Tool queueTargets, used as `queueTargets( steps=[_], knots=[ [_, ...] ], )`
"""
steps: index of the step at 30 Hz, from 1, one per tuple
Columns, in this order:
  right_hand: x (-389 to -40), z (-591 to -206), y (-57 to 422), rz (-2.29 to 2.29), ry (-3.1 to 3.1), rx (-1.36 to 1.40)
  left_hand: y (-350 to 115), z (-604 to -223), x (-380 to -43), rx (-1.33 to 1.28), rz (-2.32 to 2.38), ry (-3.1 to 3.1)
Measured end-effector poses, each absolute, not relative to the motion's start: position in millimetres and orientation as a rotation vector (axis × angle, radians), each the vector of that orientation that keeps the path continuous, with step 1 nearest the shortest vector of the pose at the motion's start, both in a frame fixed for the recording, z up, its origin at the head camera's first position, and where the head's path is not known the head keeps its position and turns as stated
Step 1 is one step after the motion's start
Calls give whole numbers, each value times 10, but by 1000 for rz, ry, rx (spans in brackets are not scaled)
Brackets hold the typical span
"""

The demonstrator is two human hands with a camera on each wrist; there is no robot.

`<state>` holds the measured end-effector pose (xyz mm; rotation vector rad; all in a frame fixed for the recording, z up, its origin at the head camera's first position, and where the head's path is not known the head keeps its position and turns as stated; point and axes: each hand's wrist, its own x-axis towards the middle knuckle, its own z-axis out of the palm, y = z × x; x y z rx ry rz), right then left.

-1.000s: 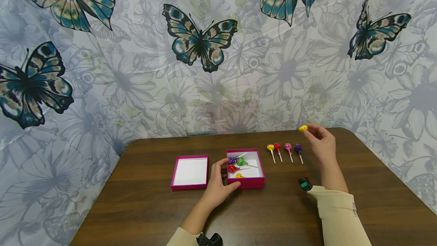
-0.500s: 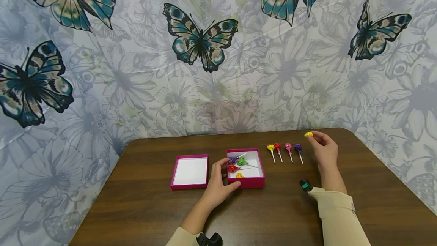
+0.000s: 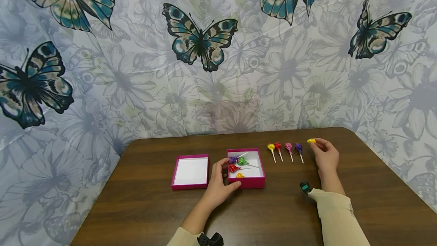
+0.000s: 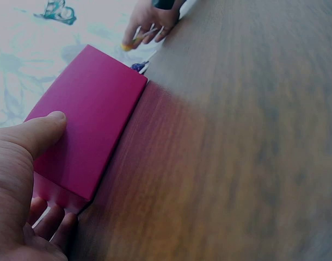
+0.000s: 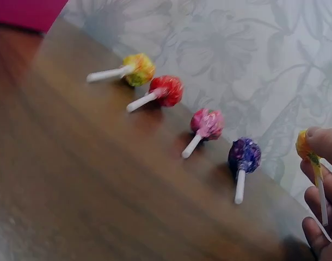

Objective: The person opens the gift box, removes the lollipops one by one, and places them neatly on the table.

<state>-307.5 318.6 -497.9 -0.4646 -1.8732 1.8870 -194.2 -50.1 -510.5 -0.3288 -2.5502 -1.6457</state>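
Observation:
My right hand [image 3: 326,158] pinches a yellow lollipop [image 5: 302,145] by its wrapped head, its white stick pointing down along the fingers. Left of that hand lie a purple lollipop [image 5: 245,156], a pink one [image 5: 207,124], a red one [image 5: 167,90] and a yellow one [image 5: 138,69], spaced out in a row. My left hand [image 3: 218,185] holds the near left corner of a magenta box [image 4: 95,119], thumb against the front wall and fingers at the side. Inside the box are a green lollipop [image 3: 241,161], a red one [image 3: 233,168], a purple one and a partly hidden yellow-orange one.
A magenta lid [image 3: 189,187] with a white inside lies left of the box. Everything stands on a brown wooden table [image 3: 273,215]. Behind its far edge hangs a butterfly-print cloth [image 3: 201,98].
My right hand has come lower and slightly right with the yellow lollipop, toward the table beside the purple one. The left hand and the box have stayed in place.

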Motion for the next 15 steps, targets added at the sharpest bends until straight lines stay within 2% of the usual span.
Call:
queueTargets(
  steps=[15],
  knots=[
    [-3080, -5038, 3174, 1299, -2338, -503, -488, -5104, -1942, -308, -1652, -2570]
  ],
)
